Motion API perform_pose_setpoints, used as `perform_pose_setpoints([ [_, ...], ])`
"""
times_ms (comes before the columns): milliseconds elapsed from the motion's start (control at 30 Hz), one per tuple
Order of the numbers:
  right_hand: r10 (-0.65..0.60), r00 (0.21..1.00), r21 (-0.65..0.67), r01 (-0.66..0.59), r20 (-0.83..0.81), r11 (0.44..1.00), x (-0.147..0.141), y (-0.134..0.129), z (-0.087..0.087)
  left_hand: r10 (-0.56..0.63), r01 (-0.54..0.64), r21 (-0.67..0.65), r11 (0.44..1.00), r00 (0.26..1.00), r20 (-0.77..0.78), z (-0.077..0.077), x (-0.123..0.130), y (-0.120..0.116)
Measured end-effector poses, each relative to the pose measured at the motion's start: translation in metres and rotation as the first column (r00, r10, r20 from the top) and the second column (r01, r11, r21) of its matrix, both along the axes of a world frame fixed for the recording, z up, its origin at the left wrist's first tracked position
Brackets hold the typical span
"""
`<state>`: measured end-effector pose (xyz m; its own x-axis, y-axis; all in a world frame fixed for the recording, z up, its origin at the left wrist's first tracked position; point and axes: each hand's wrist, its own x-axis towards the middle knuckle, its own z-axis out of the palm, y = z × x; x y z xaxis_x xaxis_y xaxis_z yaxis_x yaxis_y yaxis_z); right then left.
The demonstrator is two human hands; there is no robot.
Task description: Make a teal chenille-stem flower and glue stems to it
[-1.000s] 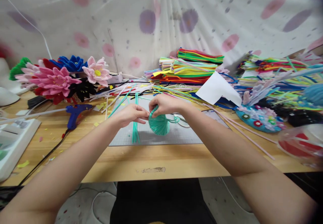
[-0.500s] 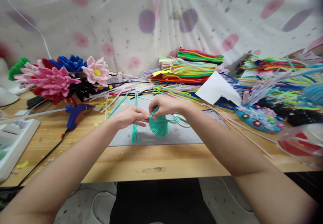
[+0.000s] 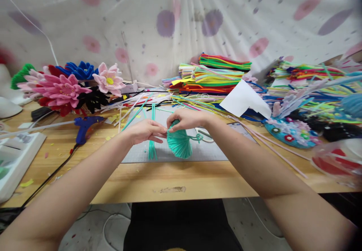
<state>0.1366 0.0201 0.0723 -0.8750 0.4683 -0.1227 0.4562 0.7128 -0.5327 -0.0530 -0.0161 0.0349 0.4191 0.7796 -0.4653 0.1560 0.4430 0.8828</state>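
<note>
A teal fan-shaped piece (image 3: pixel 180 144), made of fuzzy stems side by side, hangs over the grey mat (image 3: pixel 135 154). My right hand (image 3: pixel 185 120) pinches its upper edge from above. At its upper left edge, the fingertips of my left hand (image 3: pixel 149 131) pinch the same piece, with the lower fingers stretched out. A curled teal stem (image 3: pixel 198 137) sticks out from its right side. Loose teal stems (image 3: pixel 152 151) lie on the mat beside and beneath my left hand.
A blue glue gun (image 3: pixel 82 129) lies left of the mat. Fuzzy flowers (image 3: pixel 63 89) stand behind it. Bundled stems (image 3: pixel 216 78) are stacked at the back. White paper (image 3: pixel 243 98) and a flowered blue piece (image 3: pixel 291 133) are on the right.
The teal piece has tilted slightly, its wide lower end a little lower and farther right. The curled stem has turned with it. Both hands keep nearly the same place.
</note>
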Motion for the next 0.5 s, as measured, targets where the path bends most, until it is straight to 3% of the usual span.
perform_pose_setpoints([
  [500,0.007,1.0,0.024,-0.008,0.003,1.0,-0.0019,-0.0058,0.0084,-0.016,0.017,-0.024,1.0,0.999,0.033,0.0014,-0.0009,-0.0016],
])
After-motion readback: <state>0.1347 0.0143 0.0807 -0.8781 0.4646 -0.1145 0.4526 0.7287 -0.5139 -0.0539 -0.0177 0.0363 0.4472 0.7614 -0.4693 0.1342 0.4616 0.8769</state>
